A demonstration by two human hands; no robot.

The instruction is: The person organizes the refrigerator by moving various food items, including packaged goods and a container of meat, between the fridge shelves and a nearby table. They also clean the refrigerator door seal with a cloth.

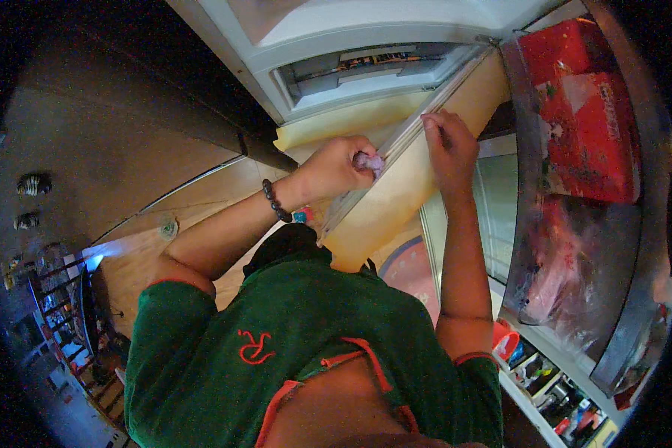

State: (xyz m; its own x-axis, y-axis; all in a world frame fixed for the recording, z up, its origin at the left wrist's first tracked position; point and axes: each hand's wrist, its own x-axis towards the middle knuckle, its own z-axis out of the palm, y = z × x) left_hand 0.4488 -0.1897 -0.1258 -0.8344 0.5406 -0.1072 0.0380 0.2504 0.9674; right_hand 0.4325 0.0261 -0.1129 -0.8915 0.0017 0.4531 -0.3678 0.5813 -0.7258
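A pale yellow door panel [384,213] with a whitish, ridged strip [411,133] along its edge runs diagonally in front of me; it looks like a fridge door. My left hand [343,166] is closed round a crumpled pinkish-white cloth [368,162], pressed against that strip. Dark beads circle the left wrist. Higher up along the same edge, my right hand [452,145] has its fingers curled onto the door, thumb side toward the strip. Part of its grip is hidden.
At right, a grey bin [526,246] holds red packages [586,127] and a clear plastic bag [560,269] with pinkish contents. Below it sits a tray of small items [560,399]. A white panel with a recess [366,67] stands beyond. Shoes [33,184] lie far left.
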